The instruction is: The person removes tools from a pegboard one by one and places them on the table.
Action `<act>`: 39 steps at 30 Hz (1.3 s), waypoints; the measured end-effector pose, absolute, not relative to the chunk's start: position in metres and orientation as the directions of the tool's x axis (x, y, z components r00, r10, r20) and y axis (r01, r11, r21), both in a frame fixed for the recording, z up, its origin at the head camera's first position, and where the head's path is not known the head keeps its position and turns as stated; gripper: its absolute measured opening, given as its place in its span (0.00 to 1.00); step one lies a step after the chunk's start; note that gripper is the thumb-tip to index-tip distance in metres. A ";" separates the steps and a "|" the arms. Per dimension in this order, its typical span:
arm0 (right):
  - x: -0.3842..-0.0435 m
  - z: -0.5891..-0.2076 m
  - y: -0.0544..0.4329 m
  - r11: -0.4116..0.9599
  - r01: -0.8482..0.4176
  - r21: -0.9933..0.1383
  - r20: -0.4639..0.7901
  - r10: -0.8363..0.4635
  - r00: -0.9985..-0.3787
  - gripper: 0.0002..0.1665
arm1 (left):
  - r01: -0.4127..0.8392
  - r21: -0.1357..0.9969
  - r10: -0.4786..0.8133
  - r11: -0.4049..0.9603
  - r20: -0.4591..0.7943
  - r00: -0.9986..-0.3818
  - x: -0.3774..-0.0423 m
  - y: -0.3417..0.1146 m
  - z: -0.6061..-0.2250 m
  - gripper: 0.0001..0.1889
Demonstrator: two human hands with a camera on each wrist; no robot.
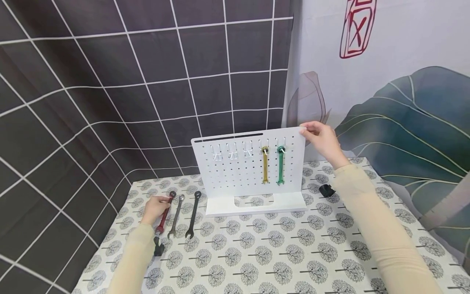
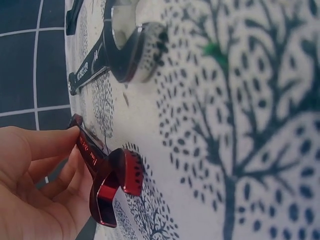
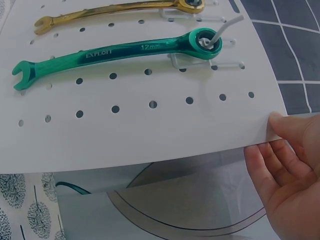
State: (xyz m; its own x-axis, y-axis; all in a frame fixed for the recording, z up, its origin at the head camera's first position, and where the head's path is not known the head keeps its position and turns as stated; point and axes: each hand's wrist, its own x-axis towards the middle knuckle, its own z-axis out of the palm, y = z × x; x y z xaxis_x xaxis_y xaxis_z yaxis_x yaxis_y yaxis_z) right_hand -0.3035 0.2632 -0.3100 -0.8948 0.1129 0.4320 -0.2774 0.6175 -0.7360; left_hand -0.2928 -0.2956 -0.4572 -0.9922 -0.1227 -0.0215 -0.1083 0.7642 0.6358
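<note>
My left hand (image 1: pixel 156 209) pinches a red combination wrench (image 1: pixel 164 216) near its ring end, low over the patterned cloth; its open jaw points toward me in the left wrist view. Beside it lie a silver wrench (image 1: pixel 176 216) and a black wrench (image 1: pixel 193 214). At the top right corner of a white pegboard (image 1: pixel 238 179), my right hand (image 1: pixel 321 139) grips the edge between thumb and fingers. A gold wrench (image 1: pixel 265 165) and a green wrench (image 3: pixel 110 56) hang by their ring ends from hooks on the board's right side.
Three more white hooks (image 1: pixel 233 153) on the pegboard's left hold nothing. The board stands on a folded base (image 1: pixel 220 207) on a tree-print tablecloth (image 1: pixel 257 253). Behind are a dark grid-patterned curtain (image 1: pixel 154 81) and a white printed backdrop (image 1: pixel 323 36).
</note>
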 end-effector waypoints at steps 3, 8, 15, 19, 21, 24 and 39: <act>-0.304 -0.311 0.264 0.618 -0.277 -0.735 0.431 0.111 -0.895 0.22 | -0.106 0.632 -0.124 0.768 -0.016 -0.992 -0.292 -0.295 -0.457 0.16; -0.304 -0.312 0.264 0.622 -0.272 -0.734 0.427 0.111 -0.897 0.22 | -0.124 0.607 -0.140 0.785 -0.021 -0.990 -0.290 -0.293 -0.455 0.15; -0.304 -0.313 0.263 0.622 -0.268 -0.736 0.423 0.112 -0.899 0.23 | -0.172 0.587 -0.186 0.791 -0.037 -0.982 -0.290 -0.288 -0.454 0.14; -0.304 -0.313 0.262 0.613 -0.275 -0.741 0.427 0.113 -0.897 0.22 | -0.191 0.592 -0.200 0.783 -0.052 -0.978 -0.290 -0.289 -0.457 0.14; -0.305 -0.313 0.262 0.609 -0.279 -0.742 0.429 0.113 -0.896 0.22 | -0.196 0.596 -0.204 0.779 -0.055 -0.977 -0.290 -0.290 -0.459 0.14; -0.305 -0.312 0.262 0.606 -0.285 -0.743 0.432 0.109 -0.895 0.21 | -0.187 0.598 -0.201 0.779 -0.044 -0.979 -0.291 -0.291 -0.460 0.14; -0.305 -0.310 0.263 0.609 -0.273 -0.744 0.427 0.120 -0.896 0.22 | -0.174 0.586 -0.194 0.791 -0.028 -0.981 -0.292 -0.290 -0.457 0.12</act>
State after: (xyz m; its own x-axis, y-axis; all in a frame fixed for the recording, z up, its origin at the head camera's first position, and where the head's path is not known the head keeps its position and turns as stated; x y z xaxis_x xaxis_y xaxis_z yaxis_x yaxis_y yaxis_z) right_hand -0.3054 0.2632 -0.3101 -0.8963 0.1199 0.4268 -0.2729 0.6095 -0.7444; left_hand -0.2916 -0.2901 -0.4565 -0.9806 -0.1941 -0.0285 -0.1737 0.7912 0.5864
